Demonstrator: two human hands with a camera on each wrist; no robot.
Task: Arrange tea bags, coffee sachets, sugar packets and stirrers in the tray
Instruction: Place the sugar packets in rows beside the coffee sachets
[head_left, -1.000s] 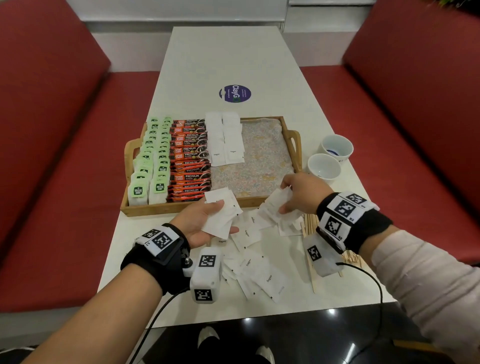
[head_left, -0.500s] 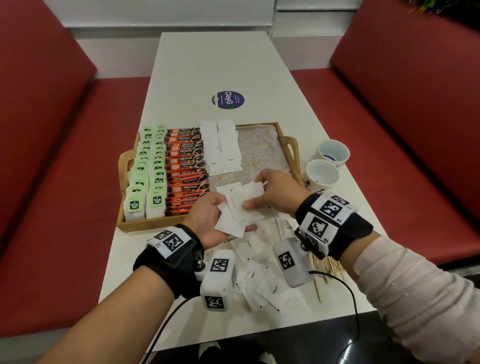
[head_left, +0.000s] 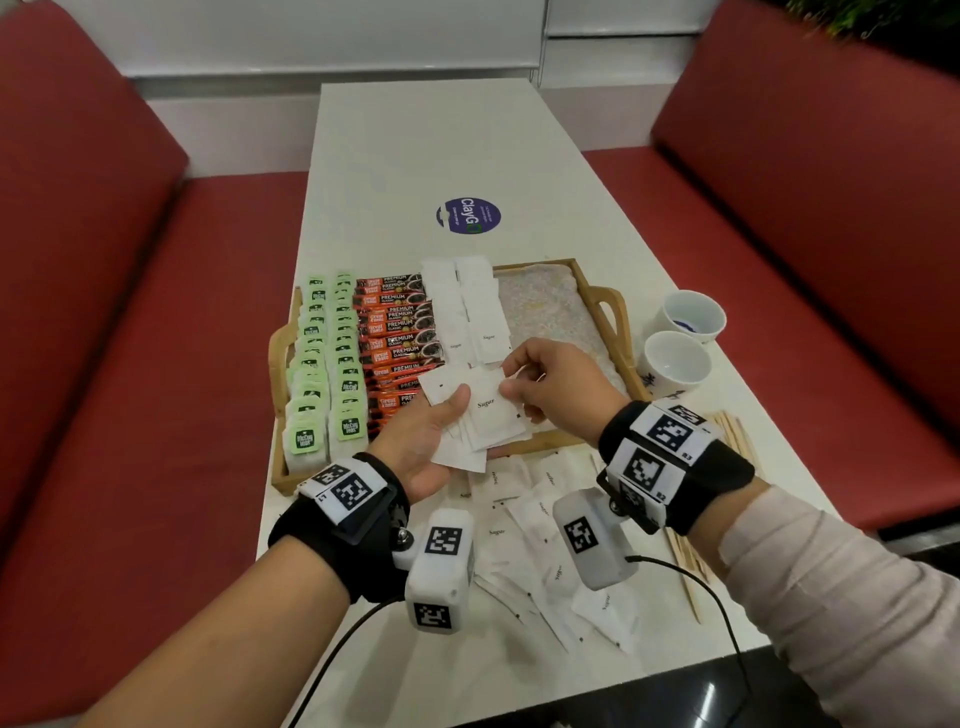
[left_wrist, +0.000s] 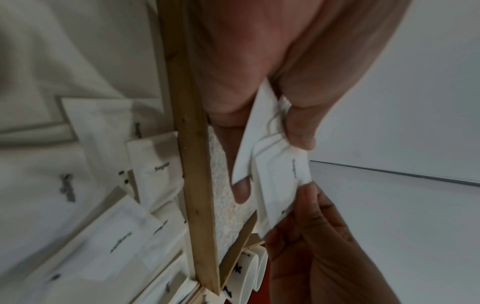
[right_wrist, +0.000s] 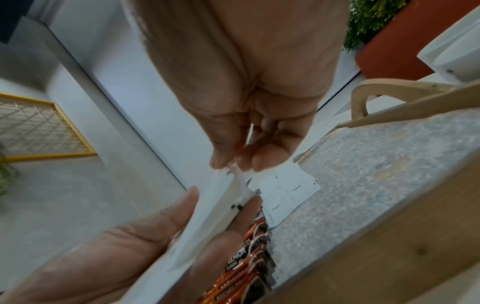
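Note:
A wooden tray holds green tea bags at the left, then red coffee sachets, then two columns of white sugar packets. Its right part is bare. My left hand holds a small stack of sugar packets over the tray's near rim, thumb on top. My right hand pinches the right edge of the top packet. The pinch shows in the right wrist view. Loose sugar packets lie on the table in front of the tray. Wooden stirrers lie at the right, partly hidden by my right wrist.
Two white cups stand just right of the tray. A blue round sticker sits on the white table beyond it. Red bench seats flank the table on both sides. A cable runs from my right wrist.
My right hand came left from the loose pile with packets and now pinches the stack in my left hand. Both hands rose forward over the tray's near rim.

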